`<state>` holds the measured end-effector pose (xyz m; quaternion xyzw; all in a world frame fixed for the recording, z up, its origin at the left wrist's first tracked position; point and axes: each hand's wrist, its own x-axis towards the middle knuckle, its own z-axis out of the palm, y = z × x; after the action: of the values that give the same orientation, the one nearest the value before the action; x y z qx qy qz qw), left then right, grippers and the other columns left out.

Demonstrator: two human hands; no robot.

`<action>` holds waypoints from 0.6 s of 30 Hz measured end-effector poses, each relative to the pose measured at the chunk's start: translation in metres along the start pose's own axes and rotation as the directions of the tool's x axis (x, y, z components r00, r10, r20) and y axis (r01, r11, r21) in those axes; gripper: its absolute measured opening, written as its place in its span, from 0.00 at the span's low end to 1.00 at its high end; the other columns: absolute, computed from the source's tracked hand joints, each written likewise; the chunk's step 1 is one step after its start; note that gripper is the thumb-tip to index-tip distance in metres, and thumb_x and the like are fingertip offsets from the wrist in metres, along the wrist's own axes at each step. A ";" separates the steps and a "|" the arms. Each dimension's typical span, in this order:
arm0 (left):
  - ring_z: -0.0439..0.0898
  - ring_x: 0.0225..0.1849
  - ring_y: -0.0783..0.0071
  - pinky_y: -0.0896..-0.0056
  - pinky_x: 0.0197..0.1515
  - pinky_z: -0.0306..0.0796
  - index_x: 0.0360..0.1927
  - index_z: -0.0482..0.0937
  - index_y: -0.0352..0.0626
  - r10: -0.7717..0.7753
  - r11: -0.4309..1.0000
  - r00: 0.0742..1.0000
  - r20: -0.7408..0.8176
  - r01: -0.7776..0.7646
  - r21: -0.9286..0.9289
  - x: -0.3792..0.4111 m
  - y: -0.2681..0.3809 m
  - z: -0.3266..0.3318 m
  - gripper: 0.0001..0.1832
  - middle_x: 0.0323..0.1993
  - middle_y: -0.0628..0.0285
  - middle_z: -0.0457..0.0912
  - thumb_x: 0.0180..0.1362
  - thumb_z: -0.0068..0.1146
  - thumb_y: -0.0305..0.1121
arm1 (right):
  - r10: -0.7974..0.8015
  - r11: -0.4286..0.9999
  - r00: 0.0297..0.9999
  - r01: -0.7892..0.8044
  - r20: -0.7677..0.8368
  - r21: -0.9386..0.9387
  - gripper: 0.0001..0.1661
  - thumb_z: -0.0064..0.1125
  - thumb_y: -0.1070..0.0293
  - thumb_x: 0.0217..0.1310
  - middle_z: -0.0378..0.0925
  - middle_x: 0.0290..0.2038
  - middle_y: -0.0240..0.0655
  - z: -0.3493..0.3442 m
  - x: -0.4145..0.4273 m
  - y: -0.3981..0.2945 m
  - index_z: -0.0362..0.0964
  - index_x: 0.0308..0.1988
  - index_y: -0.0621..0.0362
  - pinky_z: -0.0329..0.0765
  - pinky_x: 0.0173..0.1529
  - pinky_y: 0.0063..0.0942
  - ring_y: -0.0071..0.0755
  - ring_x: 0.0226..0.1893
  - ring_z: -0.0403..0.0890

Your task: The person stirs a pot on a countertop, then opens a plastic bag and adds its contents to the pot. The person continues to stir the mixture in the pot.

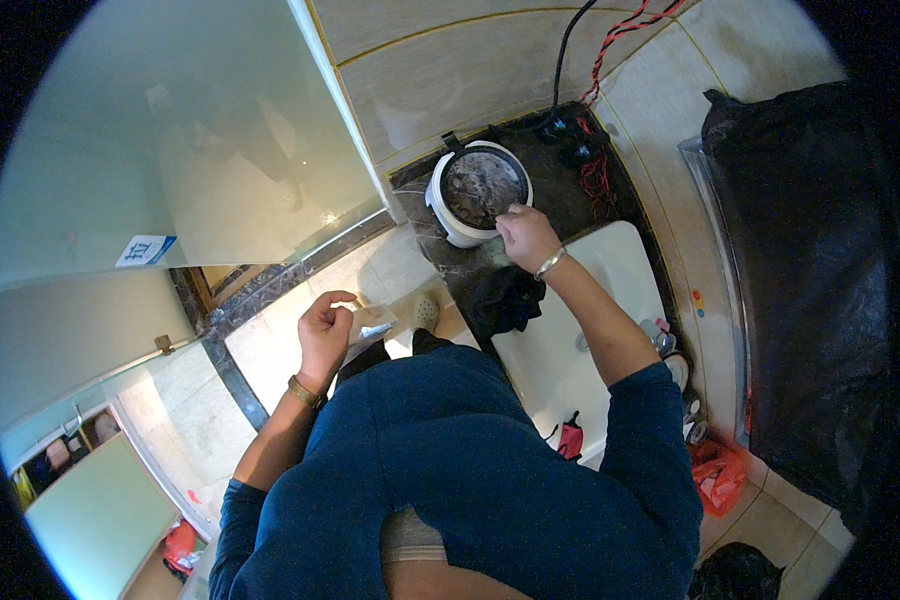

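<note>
A white electric cooking pot [461, 238] with a dark inner bowl stands on the dark stone counter [450, 259]. Inside it is a dark, mottled content [484, 184] that I cannot identify. My right hand [529, 236], with a bangle at the wrist, hovers at the pot's near right rim, fingers curled together. Whether something small sits between those fingertips cannot be told. Lower and to the left, over the floor, my left hand [326, 330] pinches a small clear plastic bag [373, 324] with a pale, shiny patch in it.
Black cloth [511, 296] lies over the edge of a white sink [555, 352]. Power cables [596, 169] run down the wall behind the pot. A frosted glass panel [195, 150] rises at left; black plastic sheeting [810, 300] hangs at right. Jars [675, 367] line the sink's right side.
</note>
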<state>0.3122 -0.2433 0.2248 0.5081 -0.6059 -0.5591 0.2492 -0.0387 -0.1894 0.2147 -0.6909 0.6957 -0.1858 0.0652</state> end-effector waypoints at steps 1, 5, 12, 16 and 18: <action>0.56 0.16 0.92 0.84 0.18 0.48 0.35 0.80 0.40 -0.002 1.000 1.000 -0.006 0.002 -0.004 -0.001 0.000 -0.001 0.09 0.13 0.79 0.62 0.54 0.48 0.19 | 0.024 0.999 0.999 -0.025 0.026 0.024 0.08 0.53 0.71 0.53 0.76 0.29 0.49 -0.010 0.004 -0.007 0.77 0.28 0.62 0.75 0.39 0.40 0.49 0.34 0.78; 0.56 0.16 0.92 0.84 0.18 0.48 0.34 0.80 0.40 -0.002 1.000 1.000 -0.007 0.002 -0.025 -0.002 0.001 -0.003 0.09 0.13 0.79 0.62 0.54 0.48 0.19 | 0.068 0.992 0.995 -0.060 -0.076 0.109 0.08 0.56 0.68 0.52 0.77 0.27 0.47 -0.008 0.003 -0.002 0.79 0.29 0.60 0.76 0.36 0.38 0.49 0.29 0.79; 0.56 0.15 0.92 0.84 0.18 0.49 0.35 0.79 0.39 0.010 1.000 1.000 -0.014 -0.010 -0.011 -0.001 -0.002 -0.006 0.09 0.12 0.79 0.62 0.54 0.48 0.19 | 0.446 0.825 0.895 -0.409 -0.006 0.389 0.13 0.59 0.66 0.55 0.80 0.22 0.39 0.008 -0.001 0.029 0.79 0.34 0.65 0.74 0.29 0.27 0.31 0.21 0.79; 0.56 0.15 0.92 0.84 0.18 0.49 0.35 0.79 0.39 0.004 1.000 1.000 -0.003 -0.004 0.013 -0.001 0.003 -0.007 0.09 0.12 0.79 0.62 0.54 0.48 0.19 | 0.633 0.588 0.770 -0.545 0.080 0.597 0.13 0.58 0.64 0.55 0.81 0.24 0.41 0.011 -0.003 0.038 0.79 0.34 0.64 0.76 0.31 0.26 0.33 0.23 0.81; 0.56 0.15 0.92 0.84 0.17 0.49 0.35 0.79 0.39 0.004 1.000 1.000 -0.005 -0.004 0.012 0.000 0.003 -0.007 0.09 0.12 0.79 0.62 0.54 0.48 0.19 | 0.655 0.562 0.755 -0.519 0.037 0.644 0.13 0.58 0.65 0.56 0.81 0.25 0.41 0.011 -0.003 0.040 0.79 0.35 0.64 0.76 0.32 0.25 0.32 0.24 0.81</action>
<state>0.3169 -0.2469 0.2294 0.5100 -0.6095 -0.5536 0.2488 -0.0719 -0.1896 0.1905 -0.3329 0.7875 -0.4407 0.2735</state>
